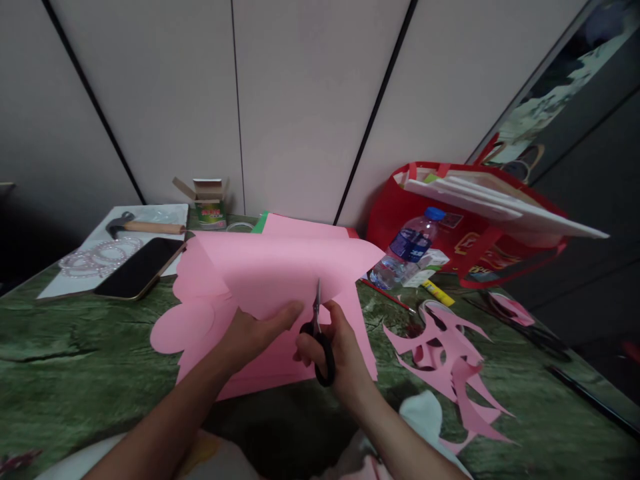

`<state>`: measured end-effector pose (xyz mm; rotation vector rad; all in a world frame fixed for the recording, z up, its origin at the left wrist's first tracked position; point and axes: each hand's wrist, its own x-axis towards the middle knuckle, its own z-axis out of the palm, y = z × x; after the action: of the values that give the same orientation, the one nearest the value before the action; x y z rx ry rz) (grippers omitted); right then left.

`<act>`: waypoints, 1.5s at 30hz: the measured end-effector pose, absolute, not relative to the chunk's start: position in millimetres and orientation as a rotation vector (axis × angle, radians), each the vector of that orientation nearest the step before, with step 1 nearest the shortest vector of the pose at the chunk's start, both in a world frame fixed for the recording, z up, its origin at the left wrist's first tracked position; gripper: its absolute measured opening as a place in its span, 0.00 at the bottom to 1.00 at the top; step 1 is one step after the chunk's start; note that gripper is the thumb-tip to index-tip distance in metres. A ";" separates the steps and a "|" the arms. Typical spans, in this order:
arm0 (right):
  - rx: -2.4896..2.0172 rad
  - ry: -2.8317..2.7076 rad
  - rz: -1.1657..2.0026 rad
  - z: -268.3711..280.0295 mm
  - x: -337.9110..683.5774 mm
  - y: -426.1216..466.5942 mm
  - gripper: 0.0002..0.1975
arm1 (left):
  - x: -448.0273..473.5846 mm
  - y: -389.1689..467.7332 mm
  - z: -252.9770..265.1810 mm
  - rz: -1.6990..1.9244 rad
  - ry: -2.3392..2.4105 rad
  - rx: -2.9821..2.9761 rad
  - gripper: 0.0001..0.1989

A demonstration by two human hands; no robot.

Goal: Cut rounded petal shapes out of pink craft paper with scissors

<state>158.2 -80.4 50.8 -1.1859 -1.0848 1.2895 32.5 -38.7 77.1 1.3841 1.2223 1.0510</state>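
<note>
My left hand (263,337) grips the lower edge of a large curled sheet of pink paper (280,263), thumb on top and fingers hidden behind it. In my right hand (337,343) is a pair of black-handled scissors (317,333), fingers through the loops. Their blades point up and lie against the pink sheet near its lower right part. Beneath the raised sheet lie more pink sheets, among them a rounded pink cutout (183,328) at the left with a scalloped piece above it.
Pink paper scraps (450,353) lie at the right, near a red pencil (387,295), a yellow tube (438,292) and a water bottle (407,247). Behind stands a red bag (395,193). At the left are a phone (143,267), a hammer (150,227) and a small open box (210,207).
</note>
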 end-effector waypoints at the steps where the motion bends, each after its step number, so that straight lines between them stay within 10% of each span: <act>1: -1.189 -1.086 1.290 50.6 158.0 -80.2 0.28 | 32.4 -38.7 77.1 1.046 1.228 1.390 0.11; 45: -1.151 -1.106 1.312 45.9 155.1 -81.9 0.23 | 34.2 -34.2 68.5 1.219 0.986 1.482 0.09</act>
<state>155.1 -81.9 45.9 -1.1508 -1.1060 1.3116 34.2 -34.2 68.5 1.4824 0.9862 1.2194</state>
